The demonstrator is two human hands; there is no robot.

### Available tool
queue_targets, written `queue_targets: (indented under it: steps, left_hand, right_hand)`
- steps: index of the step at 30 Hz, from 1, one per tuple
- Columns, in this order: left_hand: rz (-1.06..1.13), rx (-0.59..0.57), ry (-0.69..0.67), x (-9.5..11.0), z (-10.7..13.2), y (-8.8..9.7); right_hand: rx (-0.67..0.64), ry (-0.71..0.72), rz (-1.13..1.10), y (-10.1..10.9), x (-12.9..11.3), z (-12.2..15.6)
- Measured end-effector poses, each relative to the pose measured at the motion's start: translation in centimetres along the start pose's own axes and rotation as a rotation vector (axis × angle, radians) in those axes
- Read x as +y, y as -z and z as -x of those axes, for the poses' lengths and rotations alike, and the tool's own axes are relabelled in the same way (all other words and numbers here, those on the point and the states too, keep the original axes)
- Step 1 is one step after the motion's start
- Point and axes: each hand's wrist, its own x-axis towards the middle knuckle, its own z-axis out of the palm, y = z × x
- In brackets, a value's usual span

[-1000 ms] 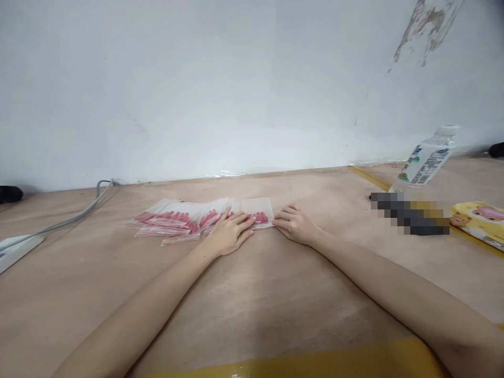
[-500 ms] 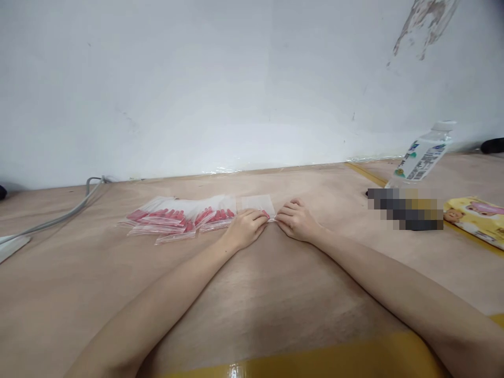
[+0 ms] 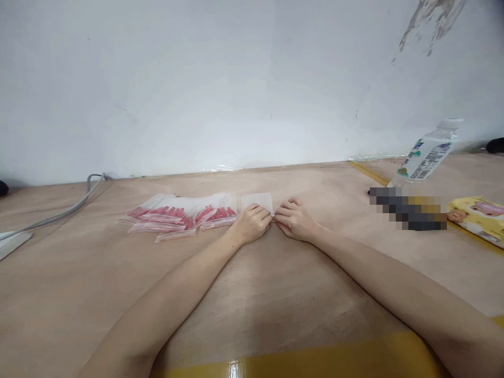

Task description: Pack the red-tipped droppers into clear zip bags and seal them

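A small clear zip bag (image 3: 258, 199) lies flat on the table, its near edge under my fingers. My left hand (image 3: 254, 223) is closed on that near edge and covers most of the bag's lower part. Just to the right, my right hand (image 3: 294, 219) pinches the bag's near right corner, fingers curled. The two hands' fingertips almost meet. Left of them, several zip bags with small red pieces (image 3: 169, 215) lie in an overlapping pile. Another zip bag with red pieces (image 3: 221, 214) rests close beside my left hand.
A clear plastic bottle (image 3: 427, 155) leans at the right, behind a blurred-out dark object (image 3: 405, 209). A yellow printed packet (image 3: 478, 215) lies at the far right. A grey cable (image 3: 73, 209) runs along the left to a white object (image 3: 13, 244). Yellow tape (image 3: 307, 357) crosses the near table.
My left hand has slid right along the bag's near edge, toward my right hand, and now hides the red piece that showed there. My right hand stays almost in place.
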Motion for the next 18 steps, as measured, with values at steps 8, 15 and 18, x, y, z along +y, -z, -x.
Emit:
queue_targets:
  steps: [8,15,18]
  left_hand:
    - [-0.064,0.071,0.014,-0.5,0.8,0.8]
    - [-0.105,0.083,0.034,-0.9,2.0,1.9]
    - [-0.116,0.076,0.034,-1.2,2.6,2.4]
  right_hand:
    - [0.036,-0.016,0.047,0.6,0.1,0.2]
    - [0.053,-0.031,0.067,0.9,0.7,0.7]
    - [0.057,-0.036,0.069,1.0,1.0,0.9]
